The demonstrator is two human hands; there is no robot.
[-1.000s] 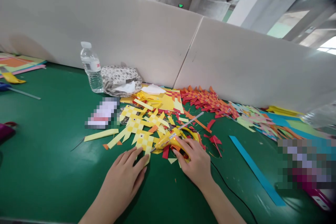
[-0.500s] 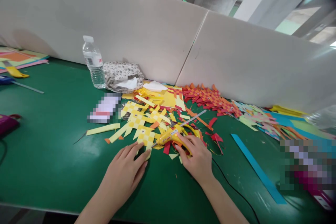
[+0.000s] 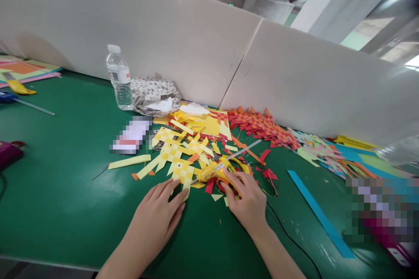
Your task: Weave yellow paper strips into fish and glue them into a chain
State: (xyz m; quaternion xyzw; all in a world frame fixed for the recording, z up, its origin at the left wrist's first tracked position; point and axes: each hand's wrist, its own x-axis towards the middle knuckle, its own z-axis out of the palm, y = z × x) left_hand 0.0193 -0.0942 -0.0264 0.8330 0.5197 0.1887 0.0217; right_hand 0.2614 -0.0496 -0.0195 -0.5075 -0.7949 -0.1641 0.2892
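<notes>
My left hand (image 3: 160,209) rests low over the table, its thumb and fingers closed on the lower strips of a yellow woven paper fish (image 3: 182,171) with a small eye. My right hand (image 3: 248,199) is wrapped round the handle of a yellow glue gun (image 3: 210,171). The gun's nozzle points left, close to the fish's edge; whether they touch I cannot tell. A clear glue stick (image 3: 244,149) juts from its back, and a black cord (image 3: 291,235) trails toward me. Other yellow woven fish (image 3: 170,150) lie just beyond, among loose paper strips.
A water bottle (image 3: 119,79) stands by a spotted tissue pouch (image 3: 155,91), with a blurred phone (image 3: 132,135) in front. Red-orange paper fish (image 3: 258,122) are heaped along the partition (image 3: 203,48). At right lie a blue strip (image 3: 317,211) and a magenta power strip (image 3: 388,237).
The view has shifted slightly. Both hands keep nearly the same positions, with the glue gun nozzle still beside the fish.
</notes>
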